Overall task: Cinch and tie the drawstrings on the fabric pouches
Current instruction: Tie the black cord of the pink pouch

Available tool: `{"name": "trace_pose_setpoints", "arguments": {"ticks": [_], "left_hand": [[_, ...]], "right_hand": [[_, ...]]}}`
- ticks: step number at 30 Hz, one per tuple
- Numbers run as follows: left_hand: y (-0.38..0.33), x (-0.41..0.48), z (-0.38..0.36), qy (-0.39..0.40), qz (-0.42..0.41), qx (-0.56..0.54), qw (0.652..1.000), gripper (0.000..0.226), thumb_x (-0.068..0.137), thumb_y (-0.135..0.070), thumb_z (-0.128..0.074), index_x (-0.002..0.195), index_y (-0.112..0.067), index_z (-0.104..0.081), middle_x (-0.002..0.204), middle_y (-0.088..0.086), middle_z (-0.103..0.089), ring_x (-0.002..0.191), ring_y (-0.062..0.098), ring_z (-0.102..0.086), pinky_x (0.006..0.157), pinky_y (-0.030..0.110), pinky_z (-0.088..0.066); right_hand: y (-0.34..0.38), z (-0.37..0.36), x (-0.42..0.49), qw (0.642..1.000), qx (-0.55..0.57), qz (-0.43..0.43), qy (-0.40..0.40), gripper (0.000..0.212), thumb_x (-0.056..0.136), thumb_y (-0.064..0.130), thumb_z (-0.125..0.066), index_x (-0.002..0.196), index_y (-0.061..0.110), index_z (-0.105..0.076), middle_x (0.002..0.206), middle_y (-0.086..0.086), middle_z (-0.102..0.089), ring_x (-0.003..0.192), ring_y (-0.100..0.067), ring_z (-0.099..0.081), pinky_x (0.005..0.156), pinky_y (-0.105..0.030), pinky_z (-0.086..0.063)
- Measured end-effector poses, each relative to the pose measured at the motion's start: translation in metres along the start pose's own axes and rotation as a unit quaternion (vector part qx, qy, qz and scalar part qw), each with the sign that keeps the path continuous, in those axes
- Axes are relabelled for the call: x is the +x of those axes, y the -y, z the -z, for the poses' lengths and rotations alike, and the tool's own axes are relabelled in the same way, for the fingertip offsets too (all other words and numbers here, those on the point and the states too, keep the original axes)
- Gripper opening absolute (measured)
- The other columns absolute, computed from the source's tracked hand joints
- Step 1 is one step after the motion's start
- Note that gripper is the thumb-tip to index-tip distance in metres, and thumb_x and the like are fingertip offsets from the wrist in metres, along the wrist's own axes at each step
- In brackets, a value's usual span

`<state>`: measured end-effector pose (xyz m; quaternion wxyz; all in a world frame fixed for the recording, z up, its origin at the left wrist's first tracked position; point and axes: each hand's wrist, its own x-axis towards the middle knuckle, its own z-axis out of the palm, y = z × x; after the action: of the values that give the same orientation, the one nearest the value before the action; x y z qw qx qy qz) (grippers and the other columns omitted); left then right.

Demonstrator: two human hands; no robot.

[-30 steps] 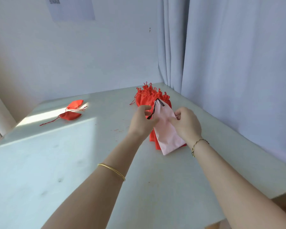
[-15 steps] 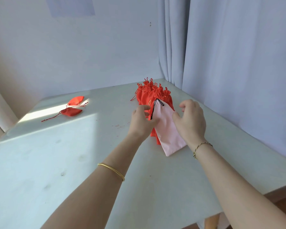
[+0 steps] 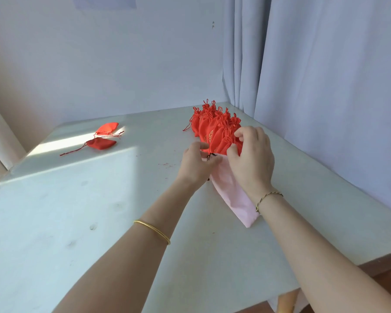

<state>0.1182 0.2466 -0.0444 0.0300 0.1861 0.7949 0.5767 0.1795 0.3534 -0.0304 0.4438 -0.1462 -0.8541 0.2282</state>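
A pale pink pouch (image 3: 234,195) lies flat on the white table (image 3: 99,222), its closed end toward me and its mouth against a pile of red pouches (image 3: 215,129). My left hand (image 3: 195,166) pinches the black drawstring (image 3: 209,157) at the left side of the pouch's mouth. My right hand (image 3: 252,159) covers the right side of the mouth, thumb and forefinger pinched together on the fabric edge there. Most of the mouth is hidden behind my fingers.
Two more red pouches lie at the far left in a patch of sunlight, one (image 3: 105,128) behind the other (image 3: 101,143), with cords trailing. A grey curtain (image 3: 325,86) hangs along the table's right edge. Walls stand close behind the table.
Both hands have closed in on the pink pouch's mouth, which was spread open and is now hidden between them. The right hand moved up from the pouch's side.
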Motion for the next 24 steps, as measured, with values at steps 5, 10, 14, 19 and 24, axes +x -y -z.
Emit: {"name": "trace_pose_setpoints", "arguments": {"ticks": [5, 10, 14, 19, 24], "left_hand": [[0.003, 0.000, 0.008, 0.005, 0.019, 0.011, 1.000, 0.046, 0.083, -0.022, -0.067, 0.123, -0.014, -0.047, 0.121, 0.011, -0.050, 0.093, 0.024, -0.058, 0.062, 0.024, -0.045], [0.006, -0.001, 0.011, 0.077, 0.018, 0.139, 0.987, 0.042, 0.082, -0.018, -0.066, 0.122, -0.012, -0.054, 0.124, 0.011, -0.052, 0.111, 0.026, -0.053, 0.079, 0.029, -0.046], [0.004, -0.002, 0.012, 0.100, 0.024, 0.179, 0.978, 0.023, 0.082, -0.018, -0.065, 0.102, -0.016, -0.054, 0.113, 0.012, -0.054, 0.087, 0.023, -0.050, 0.057, 0.025, -0.039], [0.008, -0.001, 0.007, 0.066, 0.034, 0.176, 0.982, 0.020, 0.081, -0.019, -0.065, 0.087, -0.016, -0.046, 0.109, 0.017, -0.056, 0.077, 0.024, -0.050, 0.049, 0.025, -0.036], [0.007, 0.004, -0.003, -0.026, 0.050, 0.134, 0.989, 0.019, 0.086, -0.022, -0.059, 0.090, -0.014, -0.042, 0.113, 0.017, -0.052, 0.074, 0.031, -0.059, 0.055, 0.027, -0.043]], "right_hand": [[0.008, -0.001, 0.002, 1.000, 0.002, 0.016, 0.003, 0.020, 0.080, 0.011, -0.054, 0.100, 0.012, -0.057, 0.101, -0.006, -0.055, 0.098, -0.027, -0.050, 0.070, -0.037, -0.041], [0.002, 0.014, 0.000, 0.997, -0.018, -0.026, 0.065, 0.013, 0.082, 0.016, -0.052, 0.093, 0.014, -0.057, 0.100, -0.003, -0.054, 0.097, -0.026, -0.051, 0.070, -0.034, -0.041], [-0.014, 0.040, -0.008, 0.964, -0.122, -0.092, 0.217, 0.031, 0.081, 0.043, -0.054, 0.092, 0.015, -0.056, 0.101, -0.006, -0.053, 0.097, -0.031, -0.053, 0.076, -0.038, -0.047], [-0.015, 0.053, -0.022, 0.920, -0.234, -0.049, 0.309, 0.048, 0.068, 0.054, -0.069, 0.096, 0.020, -0.051, 0.101, -0.001, -0.049, 0.102, -0.027, -0.045, 0.078, -0.034, -0.037], [-0.009, 0.045, -0.011, 0.926, -0.268, 0.017, 0.264, 0.037, 0.078, 0.031, -0.069, 0.105, 0.016, -0.048, 0.108, -0.006, -0.046, 0.098, -0.030, -0.053, 0.069, -0.032, -0.037]]}}
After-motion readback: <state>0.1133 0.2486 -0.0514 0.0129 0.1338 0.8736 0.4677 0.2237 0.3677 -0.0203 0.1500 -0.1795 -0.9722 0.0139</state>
